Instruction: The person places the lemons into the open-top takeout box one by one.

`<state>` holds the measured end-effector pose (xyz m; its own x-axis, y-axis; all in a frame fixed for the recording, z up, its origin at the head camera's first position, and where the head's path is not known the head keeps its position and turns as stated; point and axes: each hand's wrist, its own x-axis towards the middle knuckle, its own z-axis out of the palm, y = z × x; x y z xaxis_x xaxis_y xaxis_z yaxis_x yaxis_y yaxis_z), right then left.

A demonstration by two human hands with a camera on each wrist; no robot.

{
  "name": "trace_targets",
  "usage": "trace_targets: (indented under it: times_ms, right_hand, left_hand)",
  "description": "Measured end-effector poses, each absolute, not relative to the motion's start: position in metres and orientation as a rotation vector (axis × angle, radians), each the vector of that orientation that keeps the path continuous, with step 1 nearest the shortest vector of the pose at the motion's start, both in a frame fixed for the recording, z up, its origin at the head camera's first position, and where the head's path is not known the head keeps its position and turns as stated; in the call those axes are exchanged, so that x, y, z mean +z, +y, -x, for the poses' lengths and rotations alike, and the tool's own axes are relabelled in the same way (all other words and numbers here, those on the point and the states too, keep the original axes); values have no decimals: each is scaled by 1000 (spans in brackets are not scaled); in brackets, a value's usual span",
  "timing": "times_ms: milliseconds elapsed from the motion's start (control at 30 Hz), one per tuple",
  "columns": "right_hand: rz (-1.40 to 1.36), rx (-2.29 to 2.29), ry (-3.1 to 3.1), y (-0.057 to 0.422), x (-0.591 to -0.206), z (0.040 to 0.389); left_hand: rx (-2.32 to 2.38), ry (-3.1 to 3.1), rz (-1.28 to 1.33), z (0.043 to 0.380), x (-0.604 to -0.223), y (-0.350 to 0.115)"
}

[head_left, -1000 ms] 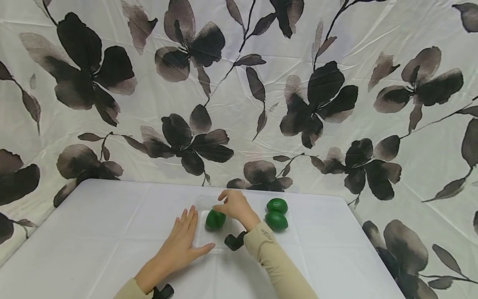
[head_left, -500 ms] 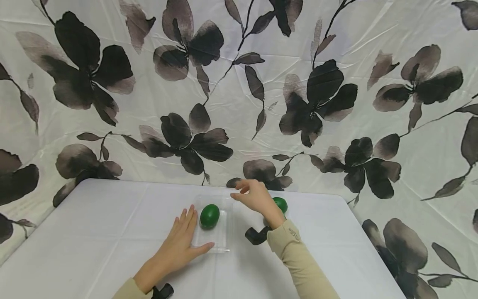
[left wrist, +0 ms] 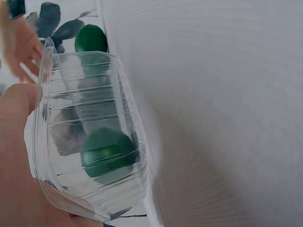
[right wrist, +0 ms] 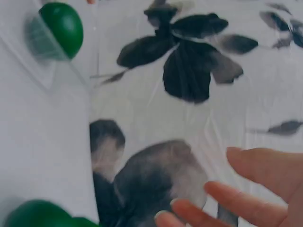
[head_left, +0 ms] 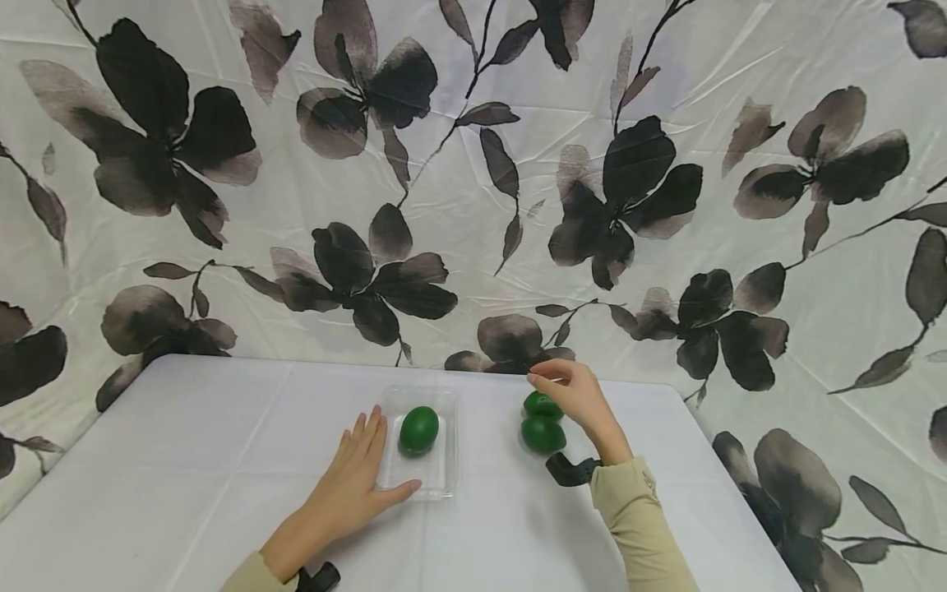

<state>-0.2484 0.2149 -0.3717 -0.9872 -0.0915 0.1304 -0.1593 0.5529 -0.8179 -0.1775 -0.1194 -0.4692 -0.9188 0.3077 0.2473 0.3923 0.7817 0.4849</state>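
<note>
A clear plastic container (head_left: 447,469) stands on the white table with one green lime (head_left: 418,430) inside. My left hand (head_left: 346,481) rests along its left side, fingers extended and thumb at the near edge. In the left wrist view that lime (left wrist: 109,153) shows through the ribbed container wall (left wrist: 71,187). To the right of the container, a near lime (head_left: 543,436) and a far lime (head_left: 540,404) lie close together. Over the far one hovers my right hand (head_left: 583,403), fingers loosely bent and holding nothing. In the right wrist view its fingers (right wrist: 246,208) are apart.
A white cloth covers the table (head_left: 185,444). Right behind its back edge hangs a light curtain (head_left: 503,189) printed with dark flowers. Black wrist camera mounts (head_left: 573,470) sit on both wrists.
My right hand has let go of the lime in the container and moved right, over the two limes outside. The left hand has kept its place beside the container.
</note>
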Motion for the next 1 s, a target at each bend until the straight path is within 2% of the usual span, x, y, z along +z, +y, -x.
trace_targets:
  times_ms: [267, 500, 767, 1000]
  right_hand:
    - [-158, 1771, -2411, 244, -416, 243]
    - [-222, 1806, -2255, 254, -462, 243]
    - [-306, 1797, -2300, 253, -485, 234]
    - [-361, 1747, -2372, 251, -488, 228]
  left_hand:
    - [-798, -2828, 553, 179, -470, -121]
    - [-808, -2818, 552, 179, -472, -122]
    - [-832, -2812, 553, 178, -471, -120]
    - [-814, -2807, 555, 177, -470, -120]
